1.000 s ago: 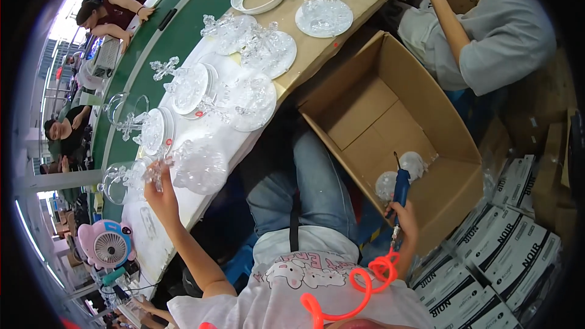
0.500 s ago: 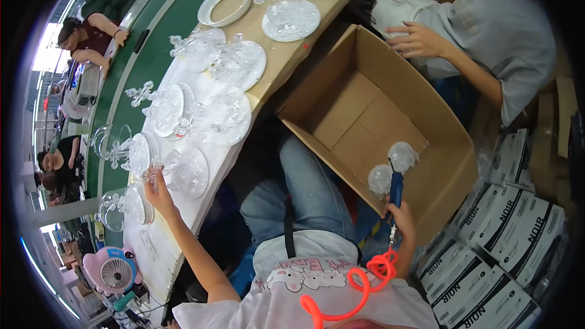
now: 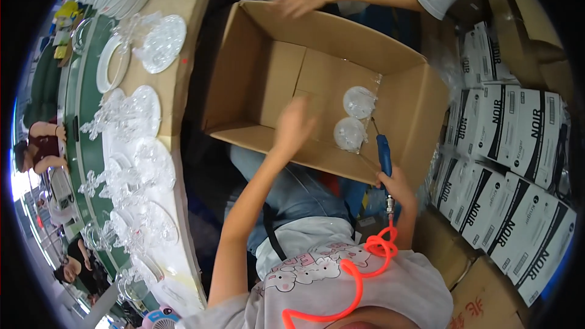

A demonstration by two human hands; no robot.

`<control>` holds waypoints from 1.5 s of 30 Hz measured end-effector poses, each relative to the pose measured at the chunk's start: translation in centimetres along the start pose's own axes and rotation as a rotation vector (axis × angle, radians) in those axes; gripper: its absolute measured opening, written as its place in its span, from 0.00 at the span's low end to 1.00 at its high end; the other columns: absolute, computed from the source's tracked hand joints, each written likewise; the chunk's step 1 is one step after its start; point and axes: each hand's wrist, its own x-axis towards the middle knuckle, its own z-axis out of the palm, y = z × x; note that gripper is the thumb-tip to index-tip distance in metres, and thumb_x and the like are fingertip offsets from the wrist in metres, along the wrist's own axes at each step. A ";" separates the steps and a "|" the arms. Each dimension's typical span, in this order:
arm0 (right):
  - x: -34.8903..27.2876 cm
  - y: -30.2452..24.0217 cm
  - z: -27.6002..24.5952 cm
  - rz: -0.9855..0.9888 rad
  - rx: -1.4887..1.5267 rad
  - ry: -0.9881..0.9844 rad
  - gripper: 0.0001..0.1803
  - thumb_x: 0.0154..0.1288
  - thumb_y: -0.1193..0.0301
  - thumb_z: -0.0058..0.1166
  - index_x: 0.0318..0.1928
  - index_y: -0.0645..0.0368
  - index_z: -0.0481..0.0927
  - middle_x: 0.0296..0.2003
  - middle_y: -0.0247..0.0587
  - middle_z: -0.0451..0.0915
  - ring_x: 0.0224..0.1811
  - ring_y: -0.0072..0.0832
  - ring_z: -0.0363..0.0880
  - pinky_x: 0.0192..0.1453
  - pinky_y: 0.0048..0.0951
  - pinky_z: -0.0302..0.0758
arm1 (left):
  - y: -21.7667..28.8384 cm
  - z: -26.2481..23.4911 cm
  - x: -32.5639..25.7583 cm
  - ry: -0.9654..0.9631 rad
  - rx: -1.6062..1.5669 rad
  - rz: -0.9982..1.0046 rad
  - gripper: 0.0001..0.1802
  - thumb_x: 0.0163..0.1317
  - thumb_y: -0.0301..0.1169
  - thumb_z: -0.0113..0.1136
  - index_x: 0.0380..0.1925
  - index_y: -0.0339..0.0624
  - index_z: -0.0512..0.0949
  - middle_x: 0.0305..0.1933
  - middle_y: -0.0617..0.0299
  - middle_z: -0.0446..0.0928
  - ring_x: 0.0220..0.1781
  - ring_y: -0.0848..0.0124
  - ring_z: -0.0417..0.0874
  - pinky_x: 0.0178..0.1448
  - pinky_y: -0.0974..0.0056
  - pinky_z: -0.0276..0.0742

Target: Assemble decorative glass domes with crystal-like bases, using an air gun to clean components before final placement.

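Well to the left of the left hand (image 3: 295,127), clear plastic pieces (image 3: 153,164) lay on the table (image 3: 194,0), while that hand, too blurred to tell whether spread or closed, hovered over the cardboard box (image 3: 241,64), with two clear round pieces (image 3: 359,102) inside just before the right hand (image 3: 397,186), curled around a blue tool (image 3: 384,153).

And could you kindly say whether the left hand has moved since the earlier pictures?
Yes: the left hand has moved right, from the table to the cardboard box.
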 end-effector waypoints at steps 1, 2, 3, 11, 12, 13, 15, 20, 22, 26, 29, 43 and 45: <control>-0.3 0.4 -0.2 0.020 0.000 0.022 0.18 0.58 0.68 0.50 0.46 0.66 0.71 0.21 0.38 0.75 0.23 0.24 0.76 0.29 0.27 0.71 | -0.4 4.2 1.4 -0.330 0.050 -0.016 0.21 0.50 0.31 0.62 0.44 0.38 0.70 0.42 0.45 0.74 0.46 0.51 0.75 0.45 0.52 0.73; -0.6 0.6 -0.1 0.010 0.009 0.026 0.19 0.58 0.68 0.50 0.48 0.67 0.70 0.21 0.39 0.75 0.23 0.24 0.76 0.29 0.27 0.71 | -0.9 8.0 2.4 -0.643 0.121 0.028 0.22 0.49 0.31 0.63 0.45 0.41 0.68 0.41 0.48 0.74 0.45 0.51 0.76 0.43 0.51 0.74; -1.0 0.5 0.1 -0.005 0.014 0.032 0.21 0.59 0.67 0.50 0.50 0.67 0.69 0.22 0.39 0.76 0.23 0.24 0.76 0.29 0.26 0.71 | -2.0 12.1 2.1 -0.691 0.225 0.239 0.24 0.49 0.31 0.62 0.48 0.45 0.68 0.44 0.50 0.74 0.46 0.53 0.76 0.44 0.51 0.74; -3.0 0.3 1.8 0.020 0.261 0.034 0.21 0.58 0.73 0.47 0.53 0.67 0.68 0.24 0.39 0.75 0.28 0.24 0.76 0.36 0.25 0.72 | -5.8 25.4 -3.1 -1.034 0.451 0.312 0.16 0.58 0.35 0.49 0.47 0.54 0.74 0.49 0.59 0.74 0.50 0.55 0.76 0.47 0.49 0.72; -2.8 0.1 1.9 0.040 0.272 0.032 0.21 0.58 0.73 0.47 0.53 0.67 0.68 0.25 0.39 0.75 0.28 0.24 0.76 0.36 0.26 0.72 | -6.1 25.1 -2.9 -1.017 0.512 0.340 0.15 0.57 0.34 0.50 0.45 0.54 0.75 0.47 0.59 0.74 0.48 0.55 0.77 0.47 0.49 0.72; -2.6 -0.1 1.8 0.066 0.285 0.038 0.21 0.58 0.73 0.47 0.53 0.67 0.68 0.25 0.38 0.75 0.28 0.24 0.76 0.36 0.26 0.73 | -5.8 24.7 -2.4 -1.005 0.566 0.375 0.14 0.56 0.34 0.50 0.42 0.53 0.77 0.45 0.59 0.75 0.46 0.55 0.78 0.47 0.50 0.72; -1.4 -0.7 1.2 0.049 0.253 -0.008 0.21 0.58 0.73 0.47 0.53 0.67 0.68 0.25 0.38 0.75 0.28 0.25 0.77 0.36 0.26 0.73 | -6.3 23.1 -1.2 -0.886 0.572 0.360 0.13 0.55 0.35 0.51 0.40 0.52 0.79 0.43 0.58 0.76 0.42 0.59 0.80 0.46 0.48 0.72; 3.1 -4.1 2.7 -0.047 0.183 -0.195 0.21 0.57 0.72 0.48 0.52 0.65 0.69 0.24 0.38 0.75 0.26 0.26 0.77 0.33 0.27 0.73 | -13.7 11.2 4.4 -0.623 0.571 -0.155 0.14 0.60 0.42 0.50 0.44 0.59 0.78 0.50 0.51 0.74 0.49 0.54 0.78 0.58 0.25 0.50; 5.5 -5.4 3.5 -0.090 -0.063 -0.325 0.20 0.56 0.69 0.49 0.50 0.62 0.71 0.22 0.40 0.76 0.25 0.27 0.78 0.31 0.29 0.73 | -12.9 6.8 6.3 -0.355 0.514 -0.275 0.13 0.59 0.40 0.54 0.44 0.60 0.78 0.59 0.52 0.66 0.60 0.50 0.69 0.58 0.21 0.43; 9.2 -9.7 7.1 -0.178 -0.274 -0.396 0.19 0.54 0.63 0.49 0.44 0.61 0.73 0.21 0.44 0.78 0.24 0.34 0.80 0.31 0.35 0.73 | -17.5 2.9 6.0 -0.109 0.720 -0.196 0.13 0.58 0.43 0.55 0.43 0.59 0.79 0.56 0.51 0.69 0.65 0.48 0.59 0.57 0.26 0.52; 10.0 -11.0 8.7 -0.253 -0.512 -0.376 0.18 0.52 0.63 0.49 0.40 0.62 0.72 0.23 0.48 0.78 0.24 0.42 0.79 0.31 0.39 0.73 | -19.5 1.8 5.5 -0.134 0.306 -0.503 0.13 0.61 0.41 0.51 0.39 0.48 0.78 0.33 0.47 0.79 0.44 0.49 0.78 0.48 0.48 0.73; 8.3 -12.2 8.5 -0.229 -0.624 -0.373 0.18 0.50 0.59 0.51 0.37 0.59 0.73 0.24 0.53 0.78 0.32 0.50 0.78 0.39 0.46 0.71 | -17.3 2.6 5.5 0.156 0.082 -0.418 0.13 0.62 0.36 0.51 0.43 0.43 0.75 0.37 0.41 0.77 0.42 0.44 0.77 0.43 0.48 0.72; 8.2 -12.7 8.5 -0.251 -0.649 -0.357 0.18 0.50 0.59 0.51 0.37 0.59 0.73 0.25 0.54 0.78 0.32 0.51 0.78 0.40 0.46 0.71 | -17.0 1.7 5.8 0.202 0.063 -0.446 0.13 0.63 0.37 0.50 0.44 0.43 0.75 0.37 0.42 0.77 0.42 0.43 0.77 0.43 0.48 0.72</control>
